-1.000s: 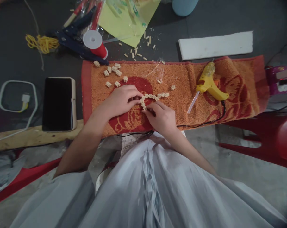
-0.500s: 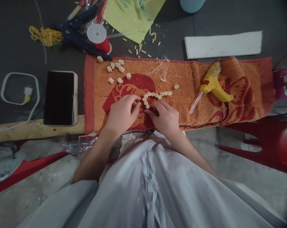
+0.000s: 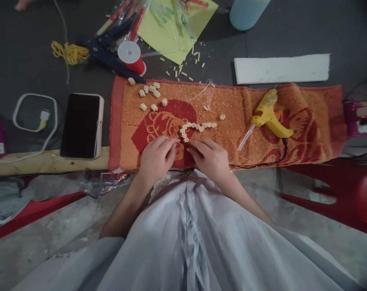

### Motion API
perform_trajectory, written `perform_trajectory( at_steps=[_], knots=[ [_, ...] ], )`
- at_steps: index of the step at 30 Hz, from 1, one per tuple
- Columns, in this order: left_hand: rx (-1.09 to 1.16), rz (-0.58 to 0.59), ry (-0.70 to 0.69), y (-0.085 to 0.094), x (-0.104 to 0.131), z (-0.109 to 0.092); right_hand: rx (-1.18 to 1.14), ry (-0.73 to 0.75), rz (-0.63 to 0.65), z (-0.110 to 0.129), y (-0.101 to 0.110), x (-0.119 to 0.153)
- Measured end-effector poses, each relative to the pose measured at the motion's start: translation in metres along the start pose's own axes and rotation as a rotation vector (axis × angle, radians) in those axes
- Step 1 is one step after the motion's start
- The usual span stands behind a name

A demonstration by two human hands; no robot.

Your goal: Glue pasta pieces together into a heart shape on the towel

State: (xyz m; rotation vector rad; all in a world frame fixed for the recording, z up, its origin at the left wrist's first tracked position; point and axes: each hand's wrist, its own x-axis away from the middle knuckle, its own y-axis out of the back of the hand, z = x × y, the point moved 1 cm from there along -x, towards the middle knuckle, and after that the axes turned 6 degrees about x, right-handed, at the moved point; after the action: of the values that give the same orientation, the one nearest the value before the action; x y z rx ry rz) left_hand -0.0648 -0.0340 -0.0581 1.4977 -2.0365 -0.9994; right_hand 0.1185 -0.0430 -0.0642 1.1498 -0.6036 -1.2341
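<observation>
The undersides of both hands are hidden, so whether the left hand [image 3: 159,155] or the right hand [image 3: 212,157] pinches anything cannot be told; the fingers of each are bent, the tips close to the lower end of a curved chain [image 3: 198,126] of pale pieces, which lies on the middle of an orange towel [image 3: 232,141]. A blue cup [image 3: 247,16] is cut off by the top edge, and a purple box [image 3: 357,107] by the right edge. A dark blue tool [image 3: 110,58] is partly covered by a spool [image 3: 131,56] of red thread, its type unclear. Counted, there are one chain, two hands, one yellow glue gun [image 3: 270,115], one white block [image 3: 282,69] and one black-screened device [image 3: 81,125]. Nine loose clusters lie on the towel: eight left of the chain, one [image 3: 222,117] to its right. The stick bits [image 3: 184,74] beyond the towel are too small to count surely.
</observation>
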Motion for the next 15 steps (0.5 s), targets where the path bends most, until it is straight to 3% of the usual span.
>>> perform_trajectory(
  at_steps=[15],
  knots=[
    [-0.064,-0.134,-0.023,-0.012,0.002,0.006,-0.224,0.065,0.011,-0.012,0.003,-0.003]
  ],
)
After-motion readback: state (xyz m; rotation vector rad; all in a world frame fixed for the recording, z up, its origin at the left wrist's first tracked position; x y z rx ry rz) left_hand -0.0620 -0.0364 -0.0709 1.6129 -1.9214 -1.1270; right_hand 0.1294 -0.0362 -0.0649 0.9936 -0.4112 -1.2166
